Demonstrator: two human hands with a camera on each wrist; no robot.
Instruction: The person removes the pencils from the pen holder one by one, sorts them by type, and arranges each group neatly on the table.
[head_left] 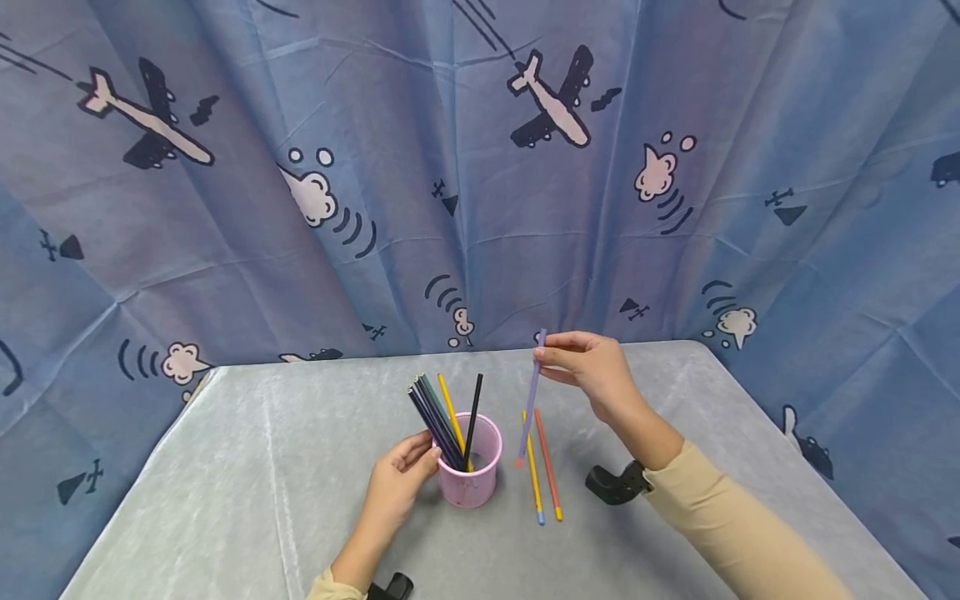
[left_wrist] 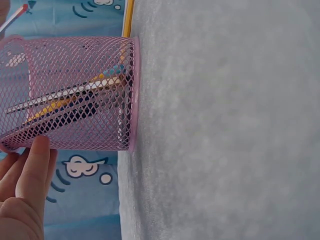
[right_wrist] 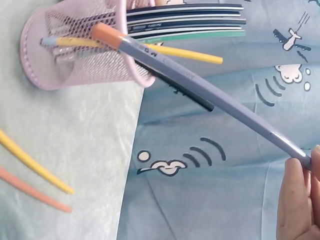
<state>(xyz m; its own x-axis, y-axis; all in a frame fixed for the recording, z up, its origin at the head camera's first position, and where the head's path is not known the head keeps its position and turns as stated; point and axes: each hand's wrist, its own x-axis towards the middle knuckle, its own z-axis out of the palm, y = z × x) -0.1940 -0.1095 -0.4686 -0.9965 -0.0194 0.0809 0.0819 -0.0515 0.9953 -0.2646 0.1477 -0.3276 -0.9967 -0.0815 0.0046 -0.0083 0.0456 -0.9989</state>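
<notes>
The right hand (head_left: pixel 588 371) pinches a purple pencil (head_left: pixel 531 400) near its top, the rest slanting down below the fingertips; it should be light, stiff and slightly slick, probably steadier taken mid-shaft. The left hand (head_left: pixel 401 475) holds the side of the pink mesh cup (head_left: pixel 468 490). Beneath both hands lies a pale grey table (head_left: pixel 225 467), beyond them a blue printed curtain (head_left: pixel 405 100)

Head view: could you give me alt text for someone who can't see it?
A person's right grip holds a tilted purple pencil, while the left grip touches a pink cup of pencils. A yellow pencil and a reddish pencil lie on the gray table before a blue airplane-print curtain.
</notes>
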